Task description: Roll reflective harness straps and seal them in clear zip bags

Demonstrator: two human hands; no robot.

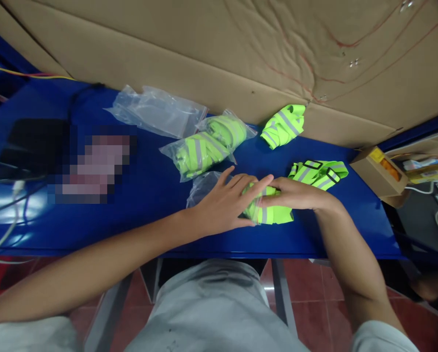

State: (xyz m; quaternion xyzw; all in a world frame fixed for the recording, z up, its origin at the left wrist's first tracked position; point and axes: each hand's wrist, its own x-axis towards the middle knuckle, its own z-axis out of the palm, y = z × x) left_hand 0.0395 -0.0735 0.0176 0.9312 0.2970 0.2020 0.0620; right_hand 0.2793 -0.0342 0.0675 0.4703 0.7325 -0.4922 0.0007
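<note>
A neon yellow reflective strap bundle [275, 214] lies near the table's front edge, its left end inside a clear plastic bag [204, 188]. My left hand [228, 201] spreads its fingers over the bag and that end. From the right, my right hand [290, 193] grips the top of the bundle, its fingertips partly hidden. Behind my hands lie bagged neon bundles [200, 152]. A loose rolled bundle [284, 126] rests at the back, and straps with black buckles [319, 173] lie right of my right hand.
Clear bags [160, 111] lie along the back of the blue table [149, 195]. At left sit a black device [30, 149] with a white cable and a blurred item [96, 164]. An open cardboard box [380, 173] stands at right; a cardboard panel [204, 54] rises behind.
</note>
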